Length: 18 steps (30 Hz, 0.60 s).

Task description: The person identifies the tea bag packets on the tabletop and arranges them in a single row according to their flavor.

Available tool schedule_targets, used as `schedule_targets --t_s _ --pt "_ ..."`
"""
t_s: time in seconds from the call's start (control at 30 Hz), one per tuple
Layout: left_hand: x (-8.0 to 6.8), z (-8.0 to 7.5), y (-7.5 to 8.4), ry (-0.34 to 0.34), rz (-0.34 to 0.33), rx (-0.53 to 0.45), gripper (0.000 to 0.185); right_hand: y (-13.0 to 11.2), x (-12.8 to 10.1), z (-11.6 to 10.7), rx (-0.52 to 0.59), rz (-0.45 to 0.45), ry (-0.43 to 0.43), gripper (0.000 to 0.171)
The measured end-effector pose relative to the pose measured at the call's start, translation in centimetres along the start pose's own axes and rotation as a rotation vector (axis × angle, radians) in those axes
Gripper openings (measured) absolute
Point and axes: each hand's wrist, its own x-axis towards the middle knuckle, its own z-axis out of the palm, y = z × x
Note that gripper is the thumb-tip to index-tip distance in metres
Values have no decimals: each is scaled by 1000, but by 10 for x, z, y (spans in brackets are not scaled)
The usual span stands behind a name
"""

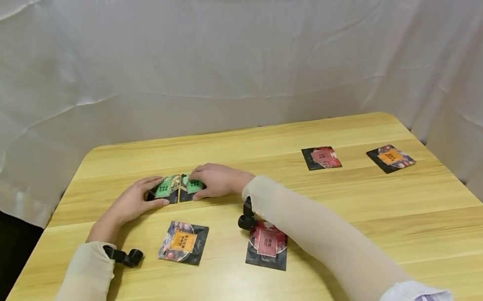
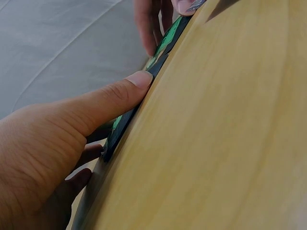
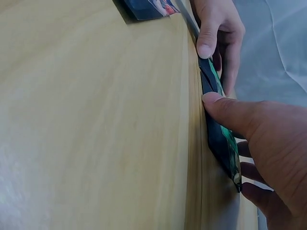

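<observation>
A person leans over a pale wooden bench [image 1: 325, 260], both arms stretched forward in cream sleeves and meeting near the bench's middle. The left hand [image 1: 133, 202] lies low on the wood, thumb along the near edge of a green-labelled dark packet [image 1: 164, 189] and fingers curled over its far side, holding it flat. The right hand [image 1: 218, 179] mirrors it on a second green-labelled packet [image 1: 192, 185], thumb at the near edge and fingers draped over the top. The two packets lie side by side, edges touching or nearly so.

From the left wrist, the thumb tip [image 2: 136, 81] presses against the thin dark edge of the packet [image 2: 120, 125], with the other fingers tucked beneath the view. From the right wrist, the thumb [image 3: 216, 103] sits on the packet's edge [image 3: 221, 139] in the same way, and the left hand [image 3: 216, 28] shows beyond it.

Nearer the person lie an orange-labelled packet [image 1: 183, 242] between the forearms and a red-labelled packet [image 1: 267, 244] partly under the right forearm. Well apart, toward the far right, rest another red-labelled packet [image 1: 321, 158] and another orange-labelled packet [image 1: 391, 158]. White cloth [image 1: 230, 47] drapes behind the bench.
</observation>
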Motion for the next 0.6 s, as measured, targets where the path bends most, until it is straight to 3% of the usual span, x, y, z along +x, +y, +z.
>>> schedule_targets --t_s 0.6 --pt "0 1 0 -2 -16 -16 86 2 -17 -10 42 13 56 71"
